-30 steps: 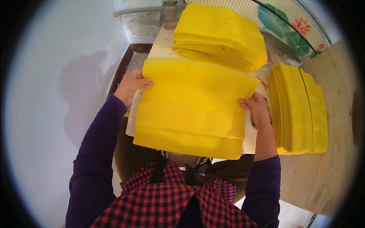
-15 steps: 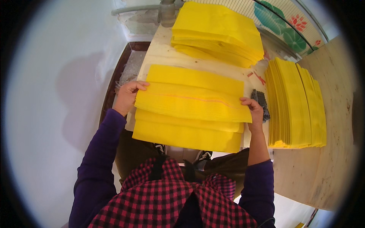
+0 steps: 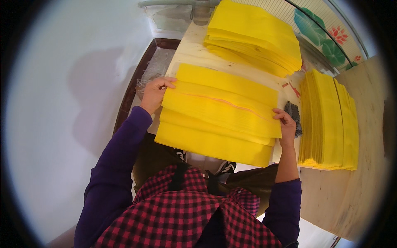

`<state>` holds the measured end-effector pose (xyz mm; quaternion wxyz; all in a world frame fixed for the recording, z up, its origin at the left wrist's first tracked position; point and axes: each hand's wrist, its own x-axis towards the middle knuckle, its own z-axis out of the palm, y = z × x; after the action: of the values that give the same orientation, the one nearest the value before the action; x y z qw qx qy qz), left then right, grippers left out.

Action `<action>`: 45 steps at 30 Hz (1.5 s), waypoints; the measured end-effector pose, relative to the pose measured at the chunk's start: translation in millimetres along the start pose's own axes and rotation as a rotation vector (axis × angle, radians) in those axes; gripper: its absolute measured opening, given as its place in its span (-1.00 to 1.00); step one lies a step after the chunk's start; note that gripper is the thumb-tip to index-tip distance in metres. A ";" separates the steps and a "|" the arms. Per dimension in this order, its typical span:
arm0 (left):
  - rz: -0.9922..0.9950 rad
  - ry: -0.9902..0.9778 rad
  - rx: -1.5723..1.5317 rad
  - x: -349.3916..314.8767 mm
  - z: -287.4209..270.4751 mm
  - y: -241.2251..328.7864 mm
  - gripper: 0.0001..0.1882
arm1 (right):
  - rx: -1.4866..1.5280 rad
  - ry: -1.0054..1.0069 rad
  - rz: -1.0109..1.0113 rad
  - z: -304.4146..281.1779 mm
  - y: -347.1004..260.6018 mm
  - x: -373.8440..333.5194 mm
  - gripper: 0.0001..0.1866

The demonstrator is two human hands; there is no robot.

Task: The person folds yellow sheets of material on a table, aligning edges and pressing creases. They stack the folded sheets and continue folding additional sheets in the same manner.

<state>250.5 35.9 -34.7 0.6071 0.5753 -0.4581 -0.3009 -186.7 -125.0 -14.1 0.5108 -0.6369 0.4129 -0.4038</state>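
A folded yellow fabric-like sheet (image 3: pixel 221 113) lies across a wider yellow layer (image 3: pixel 219 148) near the front edge of the wooden table. A thin orange-pink line runs along its upper part. My left hand (image 3: pixel 154 93) pinches the left end of the fold between thumb and fingers. At the opposite end, my right hand (image 3: pixel 287 127) grips the right edge the same way. Part of the yellow layer overhangs the table edge above my legs. How many layers are in the fold I cannot tell.
A tall pile of yellow sheets (image 3: pixel 256 31) stands at the back. Another yellow stack (image 3: pixel 326 124) sits on the right, on the wooden board (image 3: pixel 368 157). A dark grey knitted-looking piece (image 3: pixel 294 115) and red scraps (image 3: pixel 294 89) lie beside my right hand. A white wall (image 3: pixel 53 103) rises on the left.
The whole view has shifted, so table and stacks appear farther right and slightly turned. Both hands keep their hold on the folded yellow sheet, whose orange-pink line now slopes more.
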 end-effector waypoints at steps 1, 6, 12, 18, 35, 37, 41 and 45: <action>0.001 0.012 0.024 0.4 -0.1 0.7 -0.86 | -0.020 0.011 0.005 0.4 -0.6 -0.1 -0.88; 0.025 0.067 0.098 -0.2 3.8 2.8 -0.84 | -0.085 0.024 -0.009 0.6 -2.7 -0.5 -0.87; -0.015 0.063 0.077 1.5 5.2 2.6 -0.84 | -0.150 0.032 -0.019 -1.0 -5.2 -3.5 -0.82; -0.028 0.050 0.033 2.4 3.9 -1.0 -0.84 | -0.098 0.037 -0.031 -5.6 -10.2 -2.1 -0.78; 0.056 0.083 0.092 0.9 4.1 -7.7 -0.88 | -0.753 -0.219 -0.320 161.5 -73.0 8.0 -0.46; 0.052 0.090 0.086 1.0 4.5 -7.8 -0.88 | -0.955 -0.236 -0.270 175.5 -69.7 -0.4 -0.40; 0.034 0.087 0.010 0.4 4.9 -8.4 -0.88 | -1.189 -0.240 -0.129 170.0 -61.3 -13.7 -0.29; 0.048 0.087 0.073 0.6 3.7 -7.5 -0.87 | -1.230 -0.203 -0.115 150.3 -52.5 -21.1 -0.26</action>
<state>248.5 32.6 -42.1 0.6122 0.5985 -0.4555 -0.2441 -47.1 -50.3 12.8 0.0648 -0.8706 0.4844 -0.0566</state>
